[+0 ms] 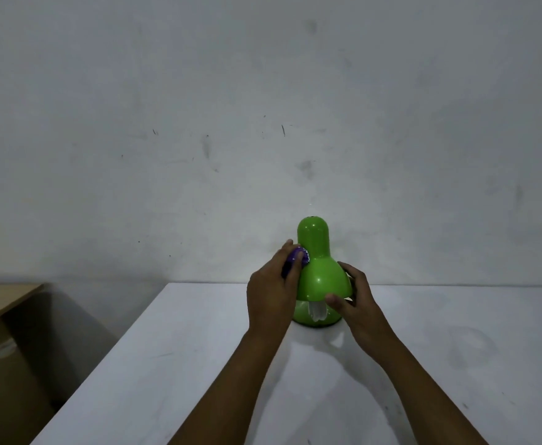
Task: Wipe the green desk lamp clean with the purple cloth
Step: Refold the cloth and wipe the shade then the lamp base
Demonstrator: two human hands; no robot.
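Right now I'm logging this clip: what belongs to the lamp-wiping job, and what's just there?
In the job:
green lamp
purple cloth, gripped by left hand
right hand, holding the shade

Just there:
white table
brown cabinet

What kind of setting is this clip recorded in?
Probably a plain indoor room set up for recording, not a lived-in home: a bare scuffed wall, a white table holding only the green desk lamp, and a brown cabinet or box at the left.

Both forearms reach forward, left hand (pixel 272 284) fingers curled, right hand (pixel 356 300) cupped, thumb extended.
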